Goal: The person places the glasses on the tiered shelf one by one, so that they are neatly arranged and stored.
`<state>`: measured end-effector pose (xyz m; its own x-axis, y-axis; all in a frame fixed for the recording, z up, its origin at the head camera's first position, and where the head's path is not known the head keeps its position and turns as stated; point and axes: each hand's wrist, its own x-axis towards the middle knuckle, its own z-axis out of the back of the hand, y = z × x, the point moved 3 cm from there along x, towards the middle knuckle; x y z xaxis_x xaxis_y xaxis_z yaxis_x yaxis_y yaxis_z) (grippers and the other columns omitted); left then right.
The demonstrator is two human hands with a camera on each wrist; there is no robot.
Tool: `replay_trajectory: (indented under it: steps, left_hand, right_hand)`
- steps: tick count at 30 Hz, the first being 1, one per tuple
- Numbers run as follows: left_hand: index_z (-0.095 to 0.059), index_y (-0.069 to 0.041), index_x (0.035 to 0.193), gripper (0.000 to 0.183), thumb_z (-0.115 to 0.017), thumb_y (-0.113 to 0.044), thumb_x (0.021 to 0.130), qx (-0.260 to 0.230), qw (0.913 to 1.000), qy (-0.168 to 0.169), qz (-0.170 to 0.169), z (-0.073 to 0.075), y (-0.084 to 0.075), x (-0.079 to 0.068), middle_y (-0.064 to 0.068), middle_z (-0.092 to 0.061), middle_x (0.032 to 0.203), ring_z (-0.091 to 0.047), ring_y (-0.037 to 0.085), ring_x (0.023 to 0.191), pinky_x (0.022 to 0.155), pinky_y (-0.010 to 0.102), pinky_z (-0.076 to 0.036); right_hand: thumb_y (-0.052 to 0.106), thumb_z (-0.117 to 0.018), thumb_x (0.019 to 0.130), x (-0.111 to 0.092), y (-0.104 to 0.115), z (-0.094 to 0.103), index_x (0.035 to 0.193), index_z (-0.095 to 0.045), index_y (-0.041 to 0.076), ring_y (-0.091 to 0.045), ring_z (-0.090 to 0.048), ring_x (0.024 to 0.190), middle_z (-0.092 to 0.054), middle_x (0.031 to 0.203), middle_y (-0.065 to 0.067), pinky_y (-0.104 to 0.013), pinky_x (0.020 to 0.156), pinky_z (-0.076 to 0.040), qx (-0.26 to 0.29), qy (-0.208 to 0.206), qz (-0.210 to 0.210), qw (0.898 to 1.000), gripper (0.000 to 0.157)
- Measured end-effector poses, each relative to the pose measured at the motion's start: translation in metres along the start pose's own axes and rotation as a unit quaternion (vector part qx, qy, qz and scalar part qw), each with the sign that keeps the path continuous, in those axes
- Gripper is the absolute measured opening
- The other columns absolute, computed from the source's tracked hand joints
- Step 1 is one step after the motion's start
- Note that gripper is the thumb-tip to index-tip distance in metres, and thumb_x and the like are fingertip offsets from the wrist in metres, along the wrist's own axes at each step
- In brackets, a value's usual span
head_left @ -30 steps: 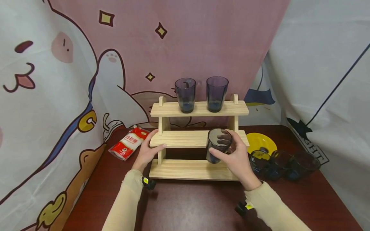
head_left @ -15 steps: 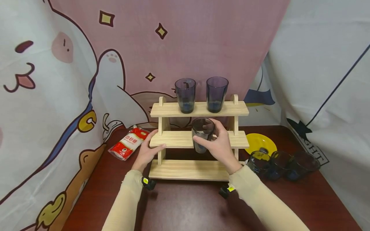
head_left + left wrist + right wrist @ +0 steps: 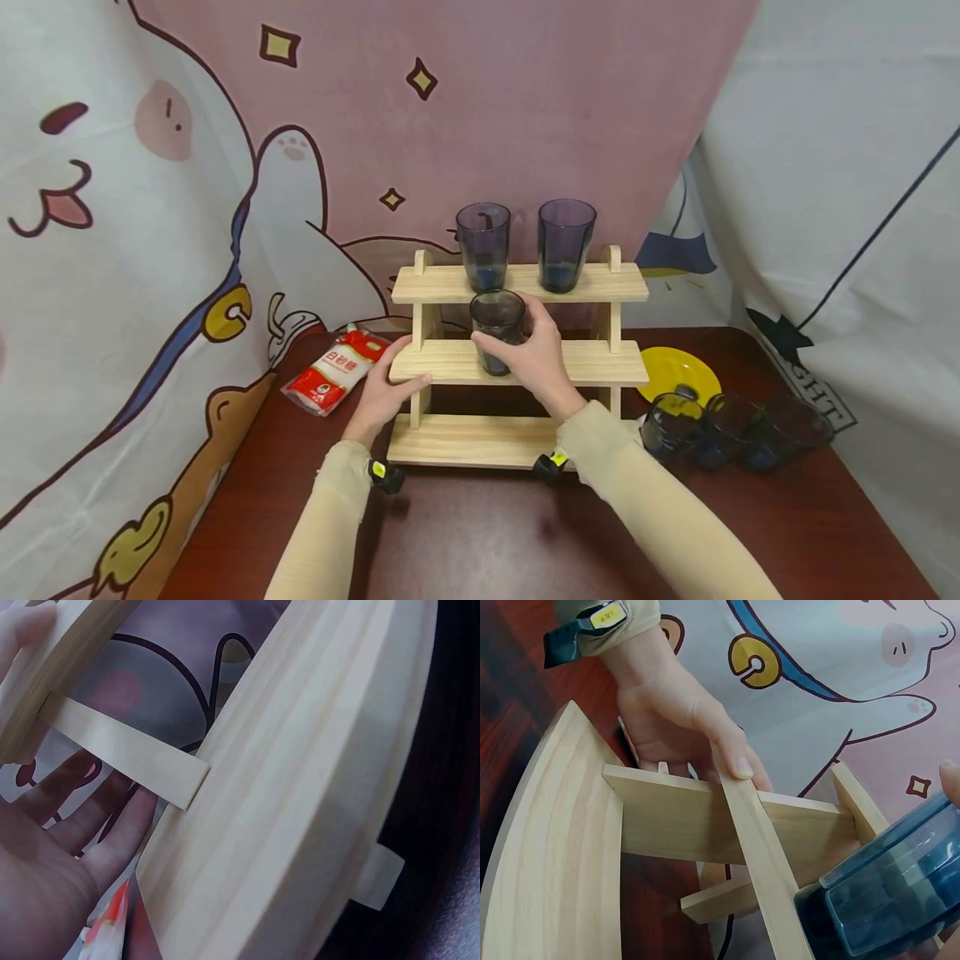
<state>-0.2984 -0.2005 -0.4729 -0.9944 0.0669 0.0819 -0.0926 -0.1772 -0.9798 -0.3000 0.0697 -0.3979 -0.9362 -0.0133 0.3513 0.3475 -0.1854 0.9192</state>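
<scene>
A three-tier wooden display rack (image 3: 592, 360) stands on the table. My left hand (image 3: 378, 400) grips the left end of its middle board; in the right wrist view the thumb lies on the board, and in the left wrist view the other fingers (image 3: 120, 832) reach behind the rack's side. My right hand (image 3: 538, 360) holds a dark tinted drinking glass (image 3: 497, 312) upright, thumb in front and fingers round the far side. The glass's base (image 3: 817, 922) is right at the middle board, left of its centre. Two bluish-purple glasses (image 3: 483, 242) stand apart on the top board.
Right of the rack, three more dark glasses (image 3: 783, 433) stand in a row on the dark red table (image 3: 465, 542), with a yellow plate (image 3: 678, 371) behind them. A red and white sugar bag (image 3: 336, 371) lies at the left. Printed cloth (image 3: 600, 100) hangs behind.
My right hand has carried the glass leftward and back, from in front of the middle board's right side to over its left half. The left hand has stayed in place.
</scene>
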Motion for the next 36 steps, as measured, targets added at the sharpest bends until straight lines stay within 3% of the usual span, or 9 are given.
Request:
replay_trajectory:
  steps: [9, 17, 27, 36]
  left_hand:
    - [-0.047, -0.026, 0.159, 0.083, -0.088, -0.018, 0.087, 0.004, 1.0, -0.006, 0.006, 0.0, 0.0, 0.001, 0.009, -0.047, 0.16, -0.049, 0.032, 0.139, 0.115, 0.052, -0.039]
    - [-0.047, -0.026, 0.158, 0.083, -0.088, -0.019, 0.087, 0.007, 0.9999, -0.005, 0.01, 0.0, 0.0, 0.001, 0.009, -0.046, 0.161, -0.048, 0.031, 0.139, 0.115, 0.052, -0.039]
    - [-0.047, -0.025, 0.158, 0.082, -0.088, -0.017, 0.087, 0.001, 1.0, -0.003, -0.001, 0.0, -0.001, 0.001, 0.01, -0.048, 0.159, -0.05, 0.03, 0.136, 0.114, 0.05, -0.04]
    - [-0.047, -0.023, 0.158, 0.082, -0.087, -0.015, 0.087, -0.01, 0.9999, -0.001, -0.004, 0.0, 0.002, 0.0, 0.01, -0.049, 0.158, -0.051, 0.029, 0.133, 0.113, 0.048, -0.04]
  right_hand:
    - [0.046, -0.091, 0.081, 0.002, -0.002, -0.008, 0.153, -0.046, 0.021, -0.022, -0.062, 0.111, -0.061, 0.13, -0.002, -0.044, 0.092, -0.054, -0.042, 0.002, -0.009, 0.999, 0.088]
    - [0.049, -0.09, 0.081, -0.001, 0.001, -0.013, 0.152, -0.043, 0.016, -0.023, -0.06, 0.11, -0.06, 0.126, -0.006, -0.046, 0.092, -0.052, -0.072, -0.005, 0.007, 0.997, 0.092]
    - [0.049, -0.092, 0.078, 0.0, 0.007, -0.019, 0.152, -0.041, 0.01, -0.028, -0.058, 0.12, -0.057, 0.134, -0.011, -0.051, 0.101, -0.049, -0.109, -0.016, 0.022, 0.994, 0.098]
    - [0.05, -0.093, 0.077, -0.006, 0.006, -0.008, 0.157, -0.034, 0.011, -0.031, -0.054, 0.121, -0.051, 0.138, -0.012, -0.051, 0.1, -0.049, -0.131, 0.013, 0.007, 0.991, 0.106]
